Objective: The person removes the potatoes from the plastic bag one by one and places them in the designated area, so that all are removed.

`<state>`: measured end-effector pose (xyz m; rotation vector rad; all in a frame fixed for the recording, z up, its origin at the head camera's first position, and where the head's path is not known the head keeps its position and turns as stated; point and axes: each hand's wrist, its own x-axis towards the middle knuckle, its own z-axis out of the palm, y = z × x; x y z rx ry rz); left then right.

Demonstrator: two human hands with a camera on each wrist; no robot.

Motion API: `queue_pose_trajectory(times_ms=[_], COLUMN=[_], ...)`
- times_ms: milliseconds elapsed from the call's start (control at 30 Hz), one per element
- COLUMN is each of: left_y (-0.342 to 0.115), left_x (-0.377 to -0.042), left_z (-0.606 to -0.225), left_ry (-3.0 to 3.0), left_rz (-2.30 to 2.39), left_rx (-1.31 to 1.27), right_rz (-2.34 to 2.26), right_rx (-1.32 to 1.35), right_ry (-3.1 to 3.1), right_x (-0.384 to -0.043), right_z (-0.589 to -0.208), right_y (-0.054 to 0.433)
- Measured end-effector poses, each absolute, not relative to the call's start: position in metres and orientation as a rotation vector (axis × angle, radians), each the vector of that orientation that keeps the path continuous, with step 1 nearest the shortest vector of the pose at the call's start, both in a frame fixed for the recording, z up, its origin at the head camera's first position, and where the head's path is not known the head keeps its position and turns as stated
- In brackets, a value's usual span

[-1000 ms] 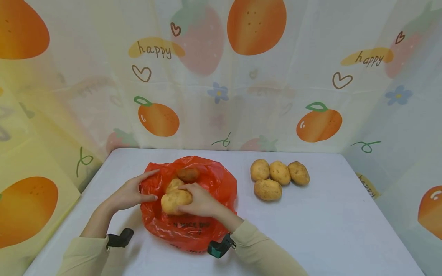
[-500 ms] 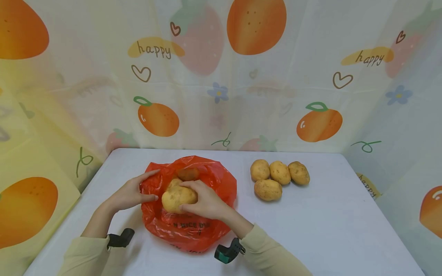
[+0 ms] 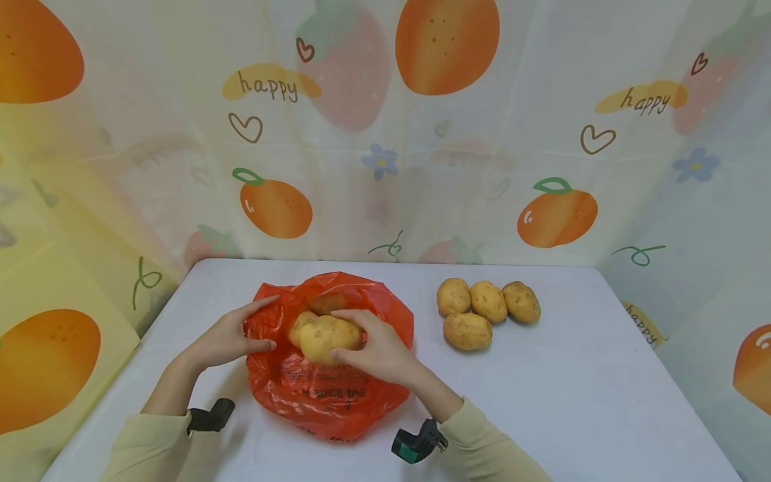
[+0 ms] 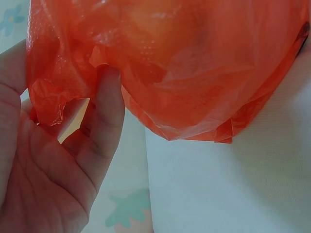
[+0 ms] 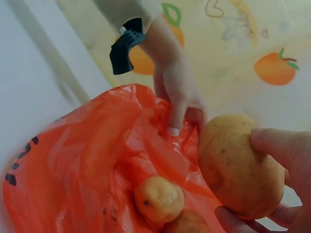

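A potato (image 3: pixel 325 340) is pinched between the thumb and fingers of my right hand (image 3: pixel 385 351), over the mouth of a red plastic bag (image 3: pixel 271 391). In the right wrist view the held potato (image 5: pixel 238 167) is seen close up, above the bag. My left hand (image 3: pixel 225 341) grips the bag's left rim; the left wrist view has the thin plastic (image 4: pixel 48 97) bunched between thumb and fingers. Inside the bag lie another potato (image 3: pixel 298 327), partly covered by the held one, and a further potato (image 3: pixel 327 303) towards the back, shaded by the plastic.
Several potatoes (image 3: pixel 468 331) sit close together on the white table (image 3: pixel 560 395), right of the bag. A fruit-patterned curtain (image 3: pixel 385 201) rises behind the table and along both sides. A dark wrist camera (image 3: pixel 209 416) is worn on each arm.
My right hand has moved right and slightly back with the potato, from the bag's left part to its middle. The left hand and the potatoes on the table stay where they were.
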<state>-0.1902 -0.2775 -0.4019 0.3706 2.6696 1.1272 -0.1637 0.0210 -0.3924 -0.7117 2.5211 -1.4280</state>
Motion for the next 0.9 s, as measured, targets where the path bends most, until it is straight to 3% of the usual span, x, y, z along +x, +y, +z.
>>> queue_pose_trajectory(times_ms=[433,900], left_y=[-0.278,-0.277], left_x=[-0.19,-0.19], left_z=[-0.402,-0.4], left_ry=[2.652,2.645], left_rz=[1.14,1.142], left_rx=[0.353,0.394], right_rz=[-1.625,-1.796], right_rx=[-0.702,-0.505], right_ry=[2.544,2.49], right_x=[-0.158,-0.159], right_z=[-0.394,-0.395], right_y=[0.053,0.091])
